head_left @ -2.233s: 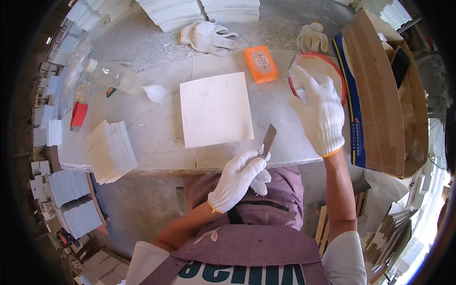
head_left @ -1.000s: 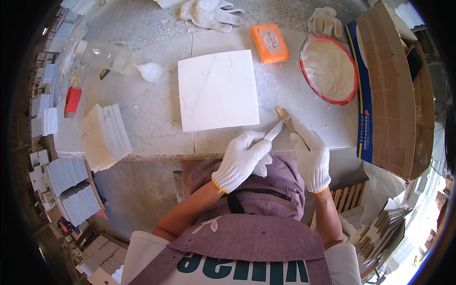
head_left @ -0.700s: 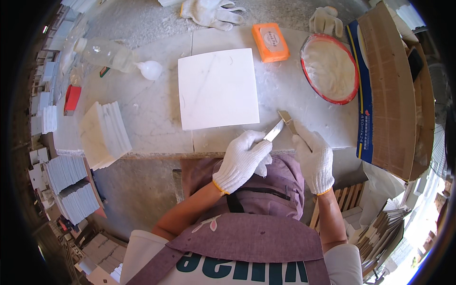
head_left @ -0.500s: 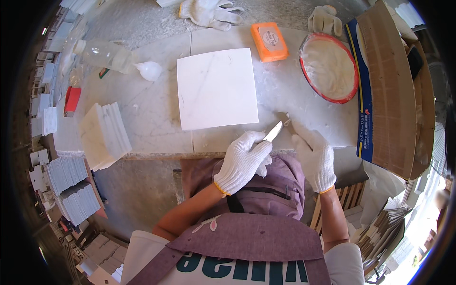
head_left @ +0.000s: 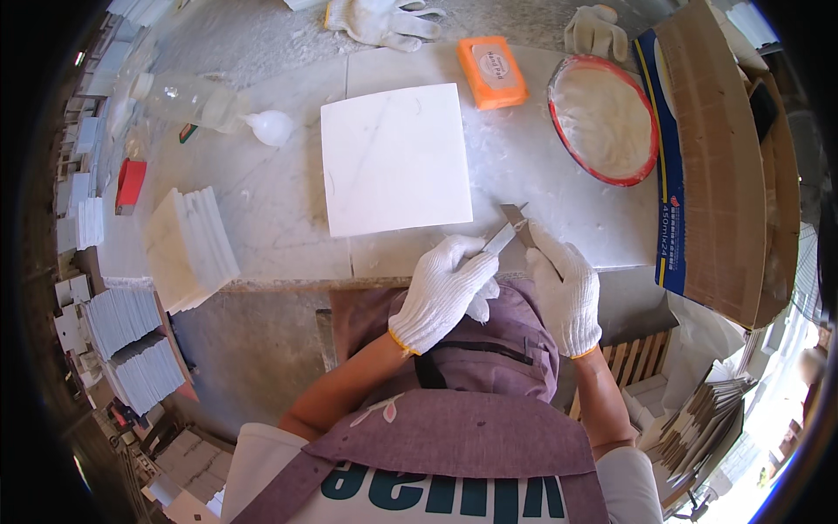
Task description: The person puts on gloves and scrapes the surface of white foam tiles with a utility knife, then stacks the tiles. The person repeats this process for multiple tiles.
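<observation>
Both my hands wear white knit work gloves with yellow cuffs and meet just over the table's near edge. My left hand [head_left: 443, 286] is closed on a flat, straight metal blade [head_left: 500, 238] that points up and to the right. My right hand [head_left: 564, 288] pinches a second metal blade, a scraper with an angled, wider end [head_left: 515, 214]. The two blades touch or nearly touch, with a whitish smear where they come together. Beyond my left hand lies a square white marble tile [head_left: 396, 161] flat on the table.
At the right stand a red-rimmed bowl of cream-coloured paste [head_left: 604, 122] and a cardboard box [head_left: 711, 166]. An orange packet [head_left: 493, 72] and spare gloves [head_left: 384, 21] lie at the back. To the left are stacked marble tiles [head_left: 194, 249], a clear bottle [head_left: 188, 103] and a white squeeze bulb [head_left: 269, 127].
My right hand has moved left, toward my left hand, and its scraper now shows more of its flat side. The left blade has turned slightly and looks greyer.
</observation>
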Available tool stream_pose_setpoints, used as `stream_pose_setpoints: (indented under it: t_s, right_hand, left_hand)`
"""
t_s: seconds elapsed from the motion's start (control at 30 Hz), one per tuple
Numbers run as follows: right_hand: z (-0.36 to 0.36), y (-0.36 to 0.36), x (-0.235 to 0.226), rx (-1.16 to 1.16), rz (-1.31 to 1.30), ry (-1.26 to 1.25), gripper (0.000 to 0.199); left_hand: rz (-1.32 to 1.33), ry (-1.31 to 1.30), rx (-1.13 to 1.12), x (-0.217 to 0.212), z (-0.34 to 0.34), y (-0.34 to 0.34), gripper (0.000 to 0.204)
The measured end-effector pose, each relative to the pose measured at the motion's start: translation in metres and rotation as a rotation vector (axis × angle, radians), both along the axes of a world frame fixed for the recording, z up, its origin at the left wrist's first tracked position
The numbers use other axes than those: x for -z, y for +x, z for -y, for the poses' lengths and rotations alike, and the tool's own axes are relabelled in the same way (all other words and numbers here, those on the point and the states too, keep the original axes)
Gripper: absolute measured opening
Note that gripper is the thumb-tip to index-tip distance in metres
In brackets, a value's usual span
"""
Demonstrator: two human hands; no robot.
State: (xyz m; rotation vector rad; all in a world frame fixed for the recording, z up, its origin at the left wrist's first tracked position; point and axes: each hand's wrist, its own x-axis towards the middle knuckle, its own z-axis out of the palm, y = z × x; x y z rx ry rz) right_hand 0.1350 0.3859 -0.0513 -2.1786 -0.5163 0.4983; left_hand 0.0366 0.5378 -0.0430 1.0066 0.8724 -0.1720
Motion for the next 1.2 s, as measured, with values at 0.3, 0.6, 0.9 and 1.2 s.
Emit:
stream_pose_setpoints:
  t_s: [0.3, 0.6, 0.9, 1.2]
  right_hand:
    - [0.007, 0.009, -0.024, 0.270, -0.271, 0.137, 0.035]
    - [0.019, 0.002, -0.024, 0.061, -0.282, -0.064, 0.037]
    - [0.021, 0.002, -0.022, 0.321, -0.431, 0.118, 0.045]
    - [0.006, -0.001, -0.052, 0.397, -0.542, 0.409, 0.058]
  left_hand:
    - [0.464, 1.414, 0.295, 0.015, 0.014, -0.011, 0.031]
    - [0.387, 1.746, 0.661, 0.018, 0.002, -0.009, 0.044]
    - [0.475, 1.712, 0.441, 0.010, -0.004, -0.008, 0.039]
    - [0.576, 1.727, 0.293, -0.004, -0.013, 0.014, 0.032]
